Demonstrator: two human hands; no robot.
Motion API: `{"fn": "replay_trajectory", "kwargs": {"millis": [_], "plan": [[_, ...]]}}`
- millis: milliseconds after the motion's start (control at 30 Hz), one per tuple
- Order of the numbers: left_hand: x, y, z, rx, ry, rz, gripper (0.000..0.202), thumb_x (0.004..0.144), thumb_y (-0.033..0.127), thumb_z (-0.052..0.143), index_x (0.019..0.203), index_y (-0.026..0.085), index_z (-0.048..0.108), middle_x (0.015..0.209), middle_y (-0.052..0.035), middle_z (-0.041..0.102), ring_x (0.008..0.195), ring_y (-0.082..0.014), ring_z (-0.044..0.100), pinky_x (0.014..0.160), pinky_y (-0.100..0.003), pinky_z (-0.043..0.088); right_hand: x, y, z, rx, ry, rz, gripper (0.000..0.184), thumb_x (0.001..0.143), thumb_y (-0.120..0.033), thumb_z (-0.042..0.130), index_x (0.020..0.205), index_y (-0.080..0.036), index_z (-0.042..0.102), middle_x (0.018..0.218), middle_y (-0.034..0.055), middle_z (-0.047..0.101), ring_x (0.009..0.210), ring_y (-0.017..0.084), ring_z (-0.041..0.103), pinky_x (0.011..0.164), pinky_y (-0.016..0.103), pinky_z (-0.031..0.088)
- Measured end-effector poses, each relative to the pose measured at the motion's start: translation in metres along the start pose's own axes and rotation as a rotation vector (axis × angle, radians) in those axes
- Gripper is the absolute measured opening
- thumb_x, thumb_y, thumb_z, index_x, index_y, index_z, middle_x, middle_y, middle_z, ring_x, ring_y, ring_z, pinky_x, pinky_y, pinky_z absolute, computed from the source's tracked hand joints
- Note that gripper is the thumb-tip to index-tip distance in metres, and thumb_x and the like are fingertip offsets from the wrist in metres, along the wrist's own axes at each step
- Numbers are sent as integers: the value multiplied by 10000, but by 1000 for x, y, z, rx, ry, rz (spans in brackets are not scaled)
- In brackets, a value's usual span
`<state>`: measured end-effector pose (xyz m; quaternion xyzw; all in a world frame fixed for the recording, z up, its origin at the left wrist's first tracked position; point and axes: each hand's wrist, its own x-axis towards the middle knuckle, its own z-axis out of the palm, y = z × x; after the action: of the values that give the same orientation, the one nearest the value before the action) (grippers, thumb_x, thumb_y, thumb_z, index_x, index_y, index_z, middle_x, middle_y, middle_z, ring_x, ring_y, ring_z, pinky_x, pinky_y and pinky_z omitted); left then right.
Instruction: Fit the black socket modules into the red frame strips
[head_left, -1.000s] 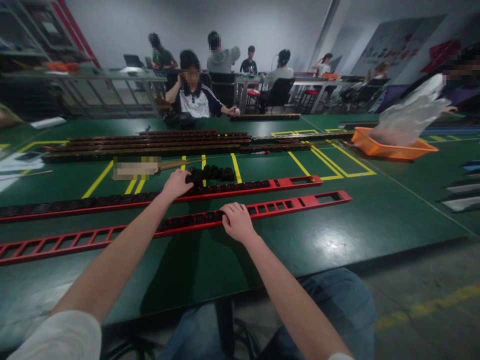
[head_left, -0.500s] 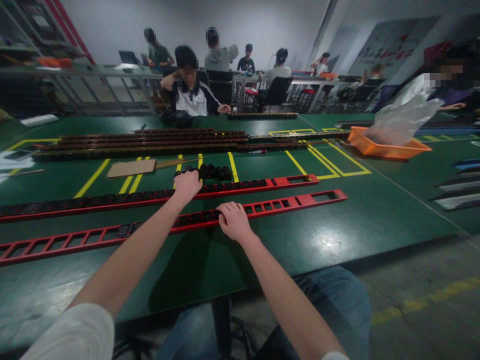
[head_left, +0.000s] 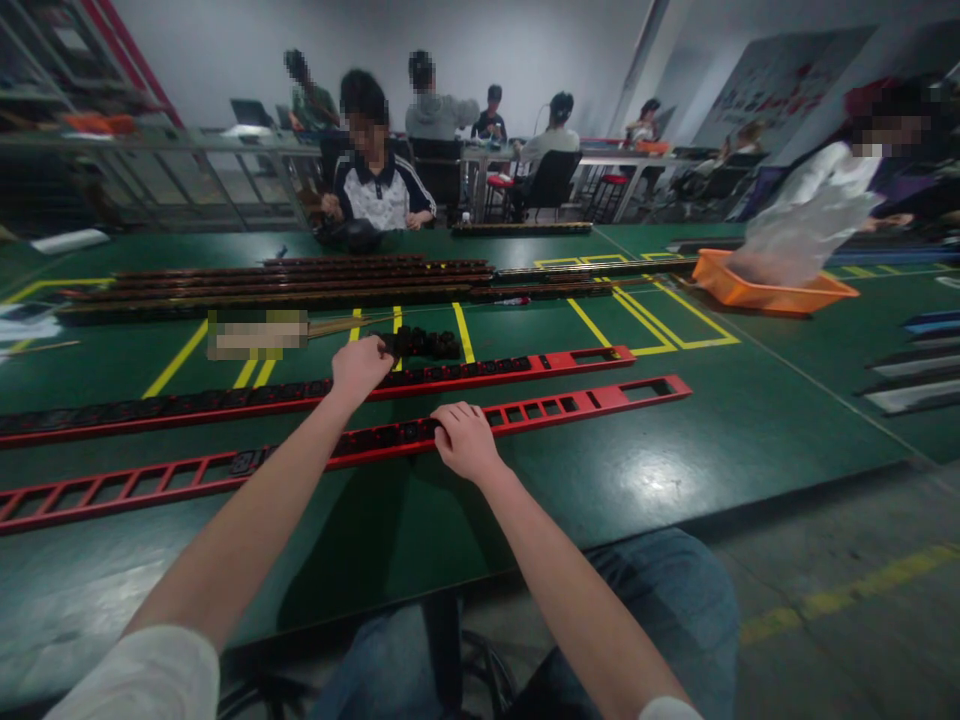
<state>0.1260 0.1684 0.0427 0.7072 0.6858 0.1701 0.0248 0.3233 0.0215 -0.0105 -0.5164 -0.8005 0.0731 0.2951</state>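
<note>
Two long red rails lie across the green table. The far rail carries a row of black socket-like modules along most of its length. In the near rail black modules fill the middle, while slots at both ends show through. My left hand is closed at the left end of a small heap of black modules, just behind the far rail; a dark module shows at its fingertips. My right hand rests on the near rail with fingers curled over it, hiding that stretch.
Behind the heap are stacked dark strips and a flat pale piece. An orange bin with a plastic bag stands at the right rear. Pale strips lie at the right. A person sits opposite.
My left hand has drawn slightly left and toward me from the heap. The right hand stays on the near rail. The person opposite has lowered an arm from the head.
</note>
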Motion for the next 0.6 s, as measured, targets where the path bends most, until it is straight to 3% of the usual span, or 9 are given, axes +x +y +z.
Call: {"fn": "replay_trajectory", "kwargs": {"millis": [167, 300, 433, 600], "plan": [[-29, -2, -2, -543, 87, -37, 305, 762, 314, 593, 972, 160, 753, 863, -59, 768, 841, -216, 708, 776, -292, 548, -1, 3, 3, 62, 62, 27, 274, 942, -216, 509, 1194, -185, 611, 1173, 84, 680, 1105, 228, 568, 968, 403, 430], [-76, 16, 6, -859, 16, -13, 316, 759, 345, 612, 977, 153, 738, 885, -60, 768, 800, -200, 708, 748, -291, 566, -2, 9, 7, 169, 196, 22, 432, 951, -264, 517, 1373, -173, 496, 1318, 130, 596, 1231, 240, 526, 1049, 421, 443], [-121, 35, 9, -903, 43, 96, 278, 799, 351, 593, 978, 188, 730, 947, -51, 766, 858, -203, 711, 832, -324, 570, -4, 14, 9, 217, 296, 20, 571, 934, -273, 548, 1473, -178, 384, 1387, 166, 524, 1315, 252, 485, 1070, 421, 456], [-143, 43, 10, -773, 90, 197, 236, 863, 345, 552, 984, 221, 713, 983, -49, 747, 922, -210, 694, 870, -343, 555, -6, 16, 8, 149, 259, 27, 487, 915, -246, 554, 1395, -198, 490, 1290, 158, 589, 1228, 265, 554, 1026, 441, 489]]}}
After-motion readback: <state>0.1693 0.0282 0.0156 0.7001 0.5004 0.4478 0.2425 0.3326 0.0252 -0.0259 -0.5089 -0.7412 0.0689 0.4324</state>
